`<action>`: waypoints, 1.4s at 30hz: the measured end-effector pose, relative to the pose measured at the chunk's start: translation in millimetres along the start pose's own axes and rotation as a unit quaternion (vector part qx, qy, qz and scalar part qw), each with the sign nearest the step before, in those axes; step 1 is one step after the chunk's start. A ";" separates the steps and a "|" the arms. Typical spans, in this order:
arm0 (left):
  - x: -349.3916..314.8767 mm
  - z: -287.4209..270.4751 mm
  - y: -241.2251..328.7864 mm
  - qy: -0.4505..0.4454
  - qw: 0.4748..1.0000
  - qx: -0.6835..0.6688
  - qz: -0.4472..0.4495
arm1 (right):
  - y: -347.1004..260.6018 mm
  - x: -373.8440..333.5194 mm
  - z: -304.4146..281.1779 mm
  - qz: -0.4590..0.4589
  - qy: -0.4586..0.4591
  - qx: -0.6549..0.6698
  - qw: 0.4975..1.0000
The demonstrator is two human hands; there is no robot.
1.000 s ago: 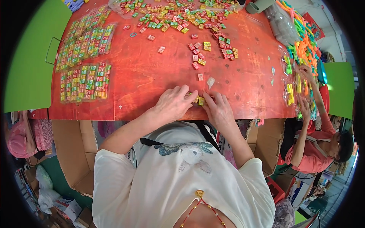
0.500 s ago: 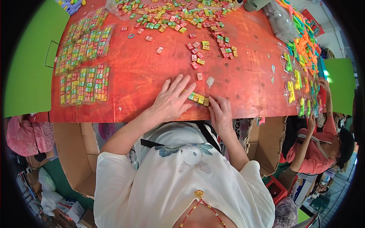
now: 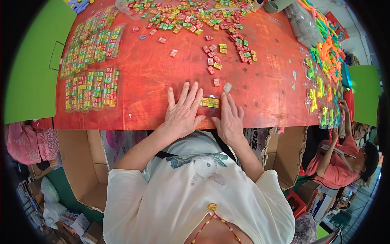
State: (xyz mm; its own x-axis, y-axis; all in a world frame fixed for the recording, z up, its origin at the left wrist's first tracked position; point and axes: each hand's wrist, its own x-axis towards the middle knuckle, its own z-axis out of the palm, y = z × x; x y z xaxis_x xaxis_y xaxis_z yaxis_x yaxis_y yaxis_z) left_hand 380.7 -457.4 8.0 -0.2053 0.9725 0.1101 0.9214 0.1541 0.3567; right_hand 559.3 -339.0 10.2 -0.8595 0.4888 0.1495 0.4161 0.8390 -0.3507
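A short row of tiny yellow and green boxes (image 3: 210, 102) lies level on the red table between my hands. My left hand (image 3: 183, 112) rests flat with fingers spread, its index finger along the row's left end and perhaps covering part of it. At the right end, my right hand (image 3: 230, 120) has its fingers stretched forward and its thumb apart, just below the row. Beyond its fingertips is a small clear plastic piece (image 3: 227, 87). A single red box (image 3: 216, 82) sits just past the row, and several loose red and yellow ones (image 3: 211, 54) trail farther off.
A big heap of tiny boxes (image 3: 187, 18) covers the far table. Clear packs of boxes (image 3: 91, 90) lie at the left. Bright plastic pieces (image 3: 325, 61) and a co-worker's arm (image 3: 345, 116) are at the right. Open cartons (image 3: 81, 162) stand below the table edge.
The row of boxes has turned from slanting to level. My right hand has moved up beside its right end, and my left hand has shifted slightly left with its fingers pointing more straight ahead.
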 end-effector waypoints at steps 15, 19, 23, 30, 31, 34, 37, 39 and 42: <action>-7.7 -8.8 -16.1 0.000 0.997 -0.038 -0.063 | -13.0 13.6 -5.5 -0.066 0.045 0.030 0.996; -6.9 -7.5 -12.6 -0.019 0.997 -0.005 -0.069 | -23.1 24.7 4.8 -0.076 0.017 -0.003 0.997; -7.5 -5.4 -13.5 -0.013 0.998 0.013 -0.066 | -25.1 27.3 6.0 -0.091 0.029 -0.029 0.995; -6.5 -5.1 -14.7 -0.003 0.997 0.003 -0.072 | -24.2 32.1 10.8 -0.098 0.040 -0.033 0.994; -6.4 -4.3 -14.7 -0.003 0.997 0.003 -0.072 | -24.0 32.3 10.5 -0.099 0.041 -0.033 0.994; -6.7 -2.0 -14.3 -0.001 0.997 0.030 -0.065 | -21.0 31.7 4.7 -0.105 0.053 -0.049 0.992; -7.9 -0.7 -12.7 0.008 0.998 0.030 -0.063 | -18.0 27.4 -2.9 -0.098 0.050 -0.065 0.992; -9.1 -0.9 -12.1 0.018 0.997 0.021 -0.067 | -17.1 24.7 -4.8 -0.100 0.040 -0.043 0.993; -9.1 -5.2 -8.2 0.038 0.998 0.014 -0.046 | -12.0 20.0 -8.1 -0.080 0.045 -0.008 0.996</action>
State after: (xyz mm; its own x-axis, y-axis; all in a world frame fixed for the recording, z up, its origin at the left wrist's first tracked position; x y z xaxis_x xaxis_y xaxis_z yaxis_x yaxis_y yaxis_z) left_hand 373.3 -468.4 8.9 -0.3129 0.9381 0.1481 0.9063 0.2483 0.3419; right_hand 539.5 -337.3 24.9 -0.8850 0.3683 0.2849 0.2824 0.9110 -0.3005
